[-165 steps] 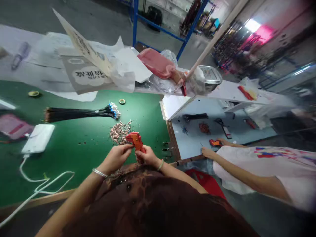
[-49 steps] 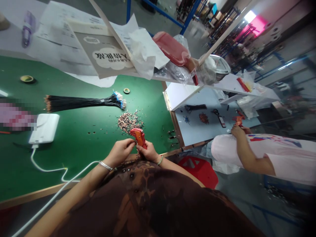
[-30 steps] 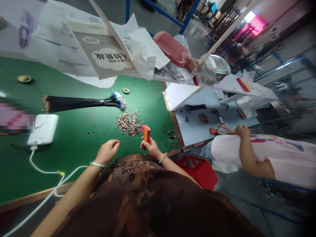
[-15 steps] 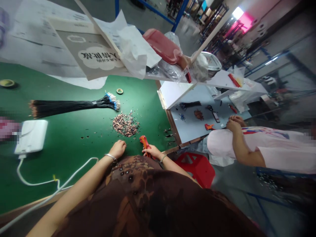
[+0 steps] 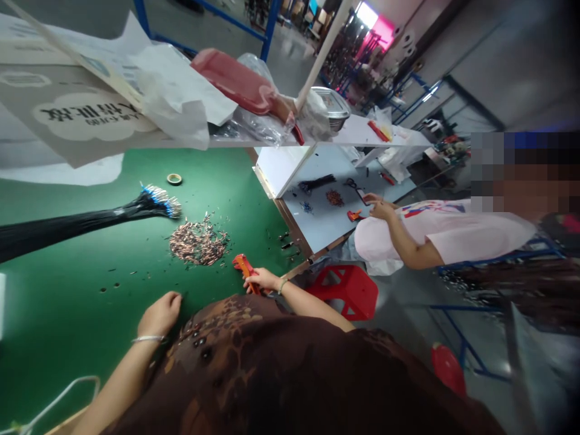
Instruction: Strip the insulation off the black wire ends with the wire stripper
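We find the right hand (image 5: 263,280) closed around the handles of orange crimping pliers (image 5: 241,267), which sit at the near part of the green work mat (image 5: 67,368). The left hand (image 5: 156,314) lies well apart, fingers (image 5: 163,302) loosely curled, holding nothing we can see. Farther on are a heap of copper-coloured terminals (image 5: 198,243) and a black wire bundle (image 5: 149,205) with blue-tipped ends. To the right, beyond a red plastic stool (image 5: 347,291), a co-worker's hand (image 5: 380,209) is over a pale blue table (image 5: 317,235).
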The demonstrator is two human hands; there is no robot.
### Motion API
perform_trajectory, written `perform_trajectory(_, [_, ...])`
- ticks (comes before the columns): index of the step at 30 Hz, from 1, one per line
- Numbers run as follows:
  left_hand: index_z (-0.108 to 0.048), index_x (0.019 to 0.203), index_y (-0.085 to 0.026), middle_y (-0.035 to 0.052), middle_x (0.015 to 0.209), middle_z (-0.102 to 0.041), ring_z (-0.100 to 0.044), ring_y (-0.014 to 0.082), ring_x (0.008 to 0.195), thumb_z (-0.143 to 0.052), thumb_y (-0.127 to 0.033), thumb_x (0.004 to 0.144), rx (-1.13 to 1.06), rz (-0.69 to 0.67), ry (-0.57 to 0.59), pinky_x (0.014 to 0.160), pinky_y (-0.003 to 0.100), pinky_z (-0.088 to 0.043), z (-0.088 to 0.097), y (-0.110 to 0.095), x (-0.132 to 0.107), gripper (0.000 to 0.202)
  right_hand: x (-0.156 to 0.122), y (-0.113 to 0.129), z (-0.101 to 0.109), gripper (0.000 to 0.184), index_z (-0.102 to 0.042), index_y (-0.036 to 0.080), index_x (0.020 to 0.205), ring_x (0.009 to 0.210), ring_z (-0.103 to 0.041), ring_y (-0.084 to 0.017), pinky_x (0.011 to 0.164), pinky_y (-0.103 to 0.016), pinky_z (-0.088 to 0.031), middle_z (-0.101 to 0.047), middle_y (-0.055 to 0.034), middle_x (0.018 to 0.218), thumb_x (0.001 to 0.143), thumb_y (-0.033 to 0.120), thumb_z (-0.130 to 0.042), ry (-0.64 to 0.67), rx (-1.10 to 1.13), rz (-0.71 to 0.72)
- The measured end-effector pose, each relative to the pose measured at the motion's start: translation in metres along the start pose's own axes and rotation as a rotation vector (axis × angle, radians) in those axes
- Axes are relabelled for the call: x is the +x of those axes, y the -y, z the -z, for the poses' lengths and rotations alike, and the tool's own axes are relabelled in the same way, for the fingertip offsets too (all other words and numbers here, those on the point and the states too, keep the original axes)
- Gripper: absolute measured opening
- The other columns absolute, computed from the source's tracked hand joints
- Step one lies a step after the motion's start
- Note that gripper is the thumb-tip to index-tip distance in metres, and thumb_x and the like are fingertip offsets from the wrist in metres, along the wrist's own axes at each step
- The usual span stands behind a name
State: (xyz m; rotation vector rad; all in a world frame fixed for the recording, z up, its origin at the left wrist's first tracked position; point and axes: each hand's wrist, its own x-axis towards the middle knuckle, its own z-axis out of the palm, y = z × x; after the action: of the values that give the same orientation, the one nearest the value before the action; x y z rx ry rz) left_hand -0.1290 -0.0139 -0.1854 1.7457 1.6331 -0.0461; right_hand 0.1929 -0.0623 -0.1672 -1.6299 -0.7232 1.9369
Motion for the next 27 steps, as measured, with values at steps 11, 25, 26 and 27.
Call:
perform_trajectory(11, [-0.068, 0.099, -0.02, 0.0097, 0.106, -0.07, -0.063, 0.0244, 0.101, -0.039, -0.041, 0.081, -0.234, -0.169, -0.157, 0.089, 0.034, -0.049, 0.008, -0.014, 0.0, 0.04, -0.002, -0.005, -0.013, 0.026, -0.054, 0.013, 0.088, 0.05, -0.061, -0.011, 0.05, -0.021, -0.05, -0.064, 0.0002, 0.067, 0.073, 0.022, -0.073, -0.088, -0.036, 0.046])
perform_trajectory(25, [-0.064, 0.087, -0.02, 0.0025, 0.085, -0.065, -0.06, 0.0186, 0.078, -0.049, -0.052, 0.082, -0.554, -0.297, -0.335, 0.07, 0.028, -0.046, 0.071, -0.072, -0.055, 0.036, -0.071, 0.07, -0.07, 0.045, -0.058, 0.013, 0.094, 0.07, -0.063, -0.015, 0.074, -0.032, -0.052, -0.062, -0.0019, 0.077, 0.066, 0.038, -0.083, 0.238, 0.179, 0.309])
perform_trajectory(26, [-0.064, 0.085, -0.02, 0.0019, 0.082, -0.065, -0.059, 0.018, 0.076, -0.051, -0.054, 0.082, -0.56, -0.294, -0.341, 0.069, 0.028, -0.046, 0.074, -0.075, -0.056, 0.036, -0.072, 0.072, -0.076, 0.046, -0.058, 0.013, 0.095, 0.071, -0.063, -0.015, 0.075, -0.033, -0.052, -0.062, -0.002, 0.077, 0.067, 0.038, -0.083, 0.267, 0.213, 0.296])
perform_trajectory(27, [-0.064, 0.083, -0.02, 0.0014, 0.08, -0.064, -0.058, 0.0174, 0.074, -0.052, -0.055, 0.082, -0.567, -0.297, -0.35, 0.069, 0.027, -0.045, 0.076, -0.078, -0.055, 0.037, -0.073, 0.073, -0.081, 0.046, -0.059, 0.013, 0.097, 0.072, -0.063, -0.016, 0.075, -0.034, -0.052, -0.062, -0.0023, 0.079, 0.067, 0.039, -0.082, 0.298, 0.242, 0.279])
